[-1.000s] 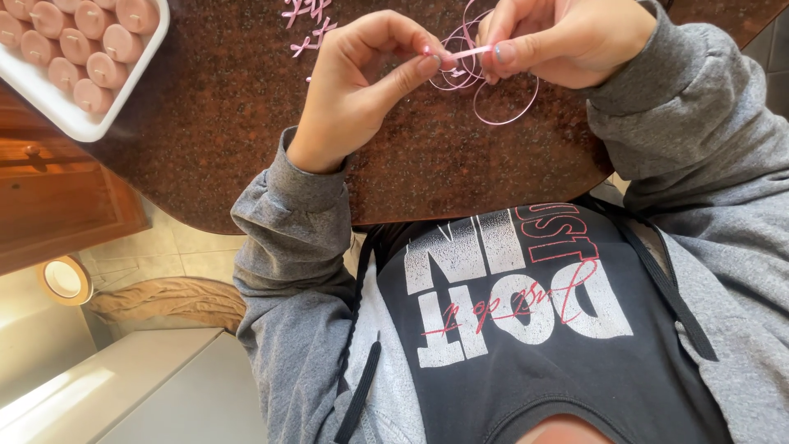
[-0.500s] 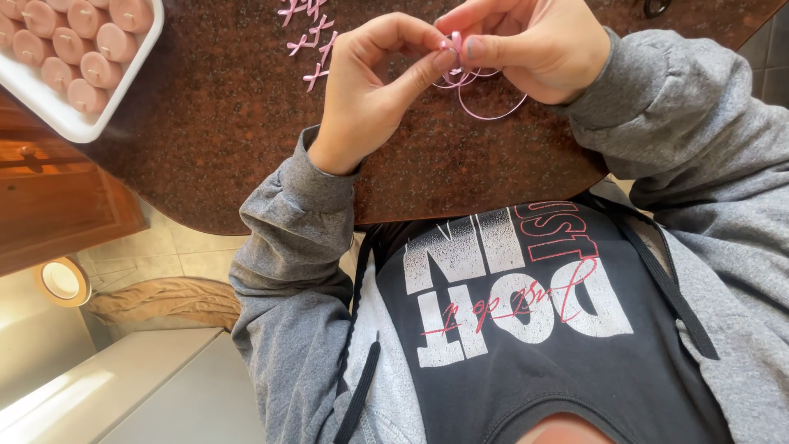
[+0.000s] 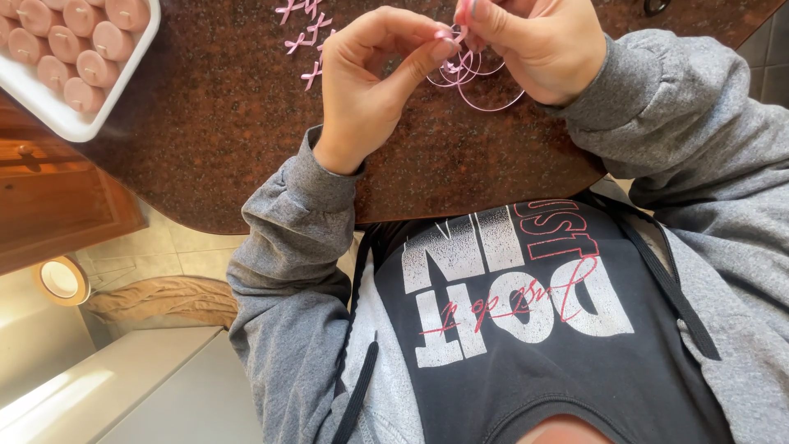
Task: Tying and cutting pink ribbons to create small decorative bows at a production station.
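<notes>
A dark reddish-brown speckled stone surface with a rounded edge is seen from above, the view turned so the person's torso lies toward the bottom. A thin pink ribbon is pinched between both hands just above the surface near its top middle; loops of it hang down onto the stone. The left hand is closed on the ribbon with thumb and forefinger, wrist resting at the surface edge. The right hand is clenched on the same ribbon from the other side, fingertips touching those of the left. Several small finished pink bows are laid on the surface just beside the left hand, toward the top edge. A white tray filled with rows of round pink pieces is set at the surface's top-left corner, well apart from the hands. Grey hoodie sleeves and a black printed top are seen below. Under the surface, wooden cabinetry is visible at left; pale floor tiles, a crumpled tan cloth, a small round object and a light grey flat top are seen lower left.
</notes>
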